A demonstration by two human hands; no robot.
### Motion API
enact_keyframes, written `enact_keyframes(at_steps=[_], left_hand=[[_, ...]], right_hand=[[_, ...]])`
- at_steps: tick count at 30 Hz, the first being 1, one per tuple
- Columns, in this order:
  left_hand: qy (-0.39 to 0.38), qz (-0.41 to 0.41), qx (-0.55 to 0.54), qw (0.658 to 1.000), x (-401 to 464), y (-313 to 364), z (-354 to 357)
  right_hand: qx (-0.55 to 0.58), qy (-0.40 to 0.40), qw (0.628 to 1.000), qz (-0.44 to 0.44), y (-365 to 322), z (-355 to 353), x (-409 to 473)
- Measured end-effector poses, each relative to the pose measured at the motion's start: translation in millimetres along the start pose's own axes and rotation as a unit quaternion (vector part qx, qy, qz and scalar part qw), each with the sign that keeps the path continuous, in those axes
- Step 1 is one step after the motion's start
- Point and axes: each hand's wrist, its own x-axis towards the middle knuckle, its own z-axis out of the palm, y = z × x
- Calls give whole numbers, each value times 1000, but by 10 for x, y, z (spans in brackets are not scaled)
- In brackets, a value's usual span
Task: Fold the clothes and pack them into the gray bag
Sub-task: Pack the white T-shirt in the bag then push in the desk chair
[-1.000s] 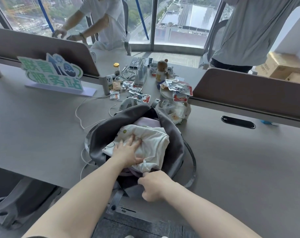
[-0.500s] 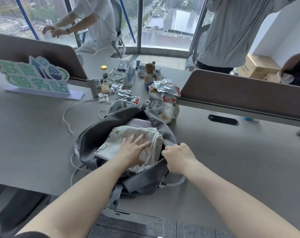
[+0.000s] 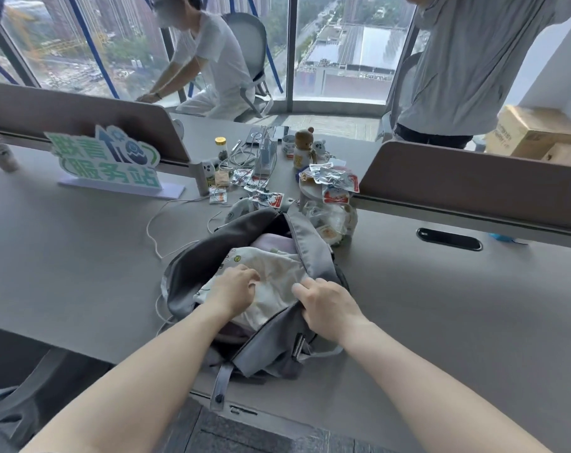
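A: Which step are you in now?

B: The packing, I think. The gray bag [image 3: 192,276] lies open on the desk [image 3: 441,315] in front of you, and the white printed garment [image 3: 271,273] is already inside its mouth, on top of a pale purple garment [image 3: 274,241].

A: And your hands?

B: Your left hand [image 3: 236,291] rests on the white garment with the fingers curled into the cloth, as if you press it down. Your right hand [image 3: 326,305] grips the edge of the bag's right flap, fingers bent around it.

A: What does the next move need?

B: In my judgement, you push the cloth below the zipper line while you pull the flap over it, so that no fabric is caught.

A: What is not clear?

B: The bottom of the bag and how much is under the white garment are hidden. I cannot see the zipper slider, and your left fingertips are partly buried in the cloth.
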Motion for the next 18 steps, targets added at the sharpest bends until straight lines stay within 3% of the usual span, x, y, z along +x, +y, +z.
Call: enact_keyframes(at_steps=[5,7,11,18], left_hand=[[-9,-108,103,989,-104,-300,-142],[-6,-116,121,986,-84,-465,-169],[-25,-76,215,973,75,-740,-228],[-116,86,286,947,369,-1041,-247]], right_hand=[[81,-105,991,2,-111,88,163],[80,-100,992,1,-188,126,261],[37,-93,995,7,-436,159,548],[93,-240,958,127,-853,418,1102]])
